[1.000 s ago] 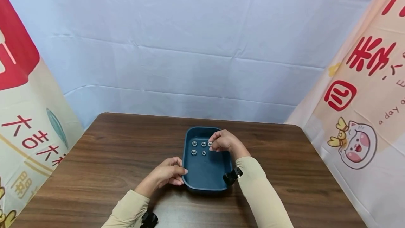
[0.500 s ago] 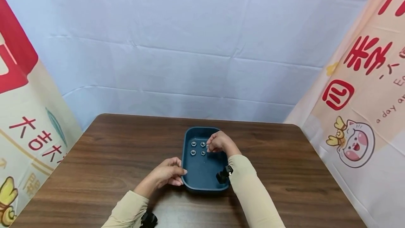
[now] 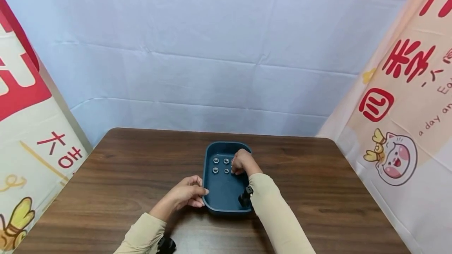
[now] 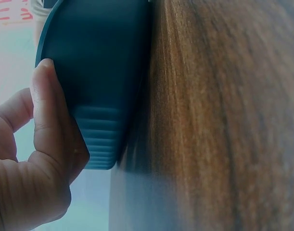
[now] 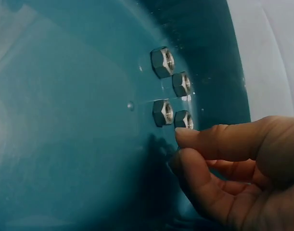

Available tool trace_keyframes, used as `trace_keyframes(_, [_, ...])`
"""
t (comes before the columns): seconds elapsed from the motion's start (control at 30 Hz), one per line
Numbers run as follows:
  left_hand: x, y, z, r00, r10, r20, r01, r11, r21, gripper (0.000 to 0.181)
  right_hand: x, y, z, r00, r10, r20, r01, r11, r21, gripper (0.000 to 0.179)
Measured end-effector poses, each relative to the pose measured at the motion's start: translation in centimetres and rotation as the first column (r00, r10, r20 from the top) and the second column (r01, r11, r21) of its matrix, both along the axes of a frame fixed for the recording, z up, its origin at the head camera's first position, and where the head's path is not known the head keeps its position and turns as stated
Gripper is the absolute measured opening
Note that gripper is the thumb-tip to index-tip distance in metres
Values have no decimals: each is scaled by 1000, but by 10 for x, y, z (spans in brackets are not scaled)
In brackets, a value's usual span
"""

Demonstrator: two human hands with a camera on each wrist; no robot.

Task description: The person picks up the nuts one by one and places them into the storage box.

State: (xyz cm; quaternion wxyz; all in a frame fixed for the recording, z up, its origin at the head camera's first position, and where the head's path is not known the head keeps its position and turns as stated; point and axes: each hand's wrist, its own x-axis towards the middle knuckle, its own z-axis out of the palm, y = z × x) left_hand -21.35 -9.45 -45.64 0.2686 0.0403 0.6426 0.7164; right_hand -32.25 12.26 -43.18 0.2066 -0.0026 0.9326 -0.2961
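A dark blue tray [image 3: 226,199] stands on the wooden table. My left hand [image 3: 189,192] grips its left wall; the left wrist view has those fingers [image 4: 48,91] against the wall's outside. Several silver hex nuts lie in the tray's far half, in two short rows: a far left nut [image 3: 215,160], a near left nut [image 3: 215,170], and a near right nut [image 3: 226,171]. My right hand [image 3: 243,162] reaches in just right of them. In the right wrist view its thumb and forefinger pinch together beside a nut [image 5: 184,119]; the nut at their tips is largely hidden.
The brown table [image 3: 141,167] spreads out on both sides of the tray. A pale cloth [image 3: 212,50] hangs behind it, with printed cloths on the left and right [image 3: 392,128]. The right wrist's black camera [image 3: 245,197] hangs over the tray's right wall.
My right hand has moved slightly left and nearer to me inside the tray, and the nut at its fingertips is now mostly covered. My left hand keeps its hold on the tray.
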Motion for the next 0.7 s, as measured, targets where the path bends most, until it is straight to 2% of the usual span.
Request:
trace_keyframes(0.1, [0, 0, 0, 1000, -3, -1, 3, 1000, -1, 22, -2, -1, -3, 1000, 3, 0, -3, 1000, 14, 52])
trace_keyframes(0.2, [-1, 0, 0, 1000, 1, -2, -1, 1000, -2, 22, -3, -3, -4, 999, 29, -21, -28, 996, 84, 49])
trace_keyframes(0.37, [-2, 1, -1, 1000, 0, -1, 0, 1000, 1, 21, -1, -6, -3, 999, 32, -24, -26, 978, 208, 24])
trace_keyframes(0.5, [-2, 0, -2, 1000, 4, 1, -4, 1000, -1, 21, 2, -8, 1, 1000, -3, -29, 9, 977, 212, 12])
trace_keyframes(0.6, [-1, 0, -2, 1000, 9, 4, -9, 1000, -2, 22, 4, -7, 5, 999, 16, -44, -6, 975, 221, 14])
trace_keyframes(0.7, [0, -2, -2, 1000, 11, 3, -11, 1000, -4, 22, 5, -4, 11, 996, 69, -56, -53, 967, 251, 27])
